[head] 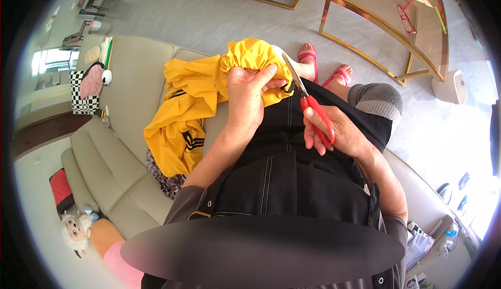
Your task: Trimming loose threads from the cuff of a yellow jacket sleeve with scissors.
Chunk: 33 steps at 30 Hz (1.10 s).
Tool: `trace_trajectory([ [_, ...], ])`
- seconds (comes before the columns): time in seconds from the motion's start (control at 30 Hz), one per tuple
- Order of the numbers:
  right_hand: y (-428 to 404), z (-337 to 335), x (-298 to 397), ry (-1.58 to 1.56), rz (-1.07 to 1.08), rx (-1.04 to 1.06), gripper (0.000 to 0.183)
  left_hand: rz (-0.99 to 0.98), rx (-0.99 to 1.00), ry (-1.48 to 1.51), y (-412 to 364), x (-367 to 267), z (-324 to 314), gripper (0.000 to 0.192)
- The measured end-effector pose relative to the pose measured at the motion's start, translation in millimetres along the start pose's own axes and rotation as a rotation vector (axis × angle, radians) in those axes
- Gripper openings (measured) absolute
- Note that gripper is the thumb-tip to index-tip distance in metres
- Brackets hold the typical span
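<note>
A yellow garment (184,105) with black stripes lies across the sofa at my left and reaches onto my lap. Its gathered, elasticated end (250,54) is pinched in my left hand (247,97), thumb on top. Red-handled scissors (318,119) are gripped in my right hand (336,130), their blades pointing up and away past the right side of the gathered end. The blades look closed or nearly so. Whether they touch the fabric I cannot tell. A small black piece (289,88) shows at the garment's edge near the blades.
I sit on a beige sofa (129,74). A glass-topped table (426,42) with gold legs stands ahead to the right, with red glasses (406,20) on it. A checkered bag (84,97) rests on the sofa's far left; a plush toy (76,228) sits behind at left.
</note>
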State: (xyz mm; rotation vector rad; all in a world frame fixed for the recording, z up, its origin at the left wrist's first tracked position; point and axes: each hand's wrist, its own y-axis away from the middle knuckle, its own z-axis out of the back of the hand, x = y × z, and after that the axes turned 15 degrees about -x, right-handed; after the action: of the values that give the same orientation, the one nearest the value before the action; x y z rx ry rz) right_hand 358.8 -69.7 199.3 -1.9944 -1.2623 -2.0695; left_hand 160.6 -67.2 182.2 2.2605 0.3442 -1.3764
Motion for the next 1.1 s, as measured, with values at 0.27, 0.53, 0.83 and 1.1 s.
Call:
trace_trajectory([
  [0.27,-3.1,6.0,-4.9,-0.076,0.114,-0.262,0.046,-0.003,-0.002,0.002,-0.4,0.2,1.8,0.014],
  [0.53,-13.8,20.1,-2.4,0.033,0.362,-0.495,0.036,0.069,0.102,0.054,2.7,-2.1,4.3,0.028],
  [0.83,-49.1,-10.4,-7.5,0.189,0.575,-0.559,0.037,0.201,0.17,0.131,11.5,-1.4,6.9,0.06],
  [1.1,-52.1,-6.0,-13.2,0.186,0.555,-0.583,0.025,0.015,0.04,0.078,6.4,0.1,22.0,0.051],
])
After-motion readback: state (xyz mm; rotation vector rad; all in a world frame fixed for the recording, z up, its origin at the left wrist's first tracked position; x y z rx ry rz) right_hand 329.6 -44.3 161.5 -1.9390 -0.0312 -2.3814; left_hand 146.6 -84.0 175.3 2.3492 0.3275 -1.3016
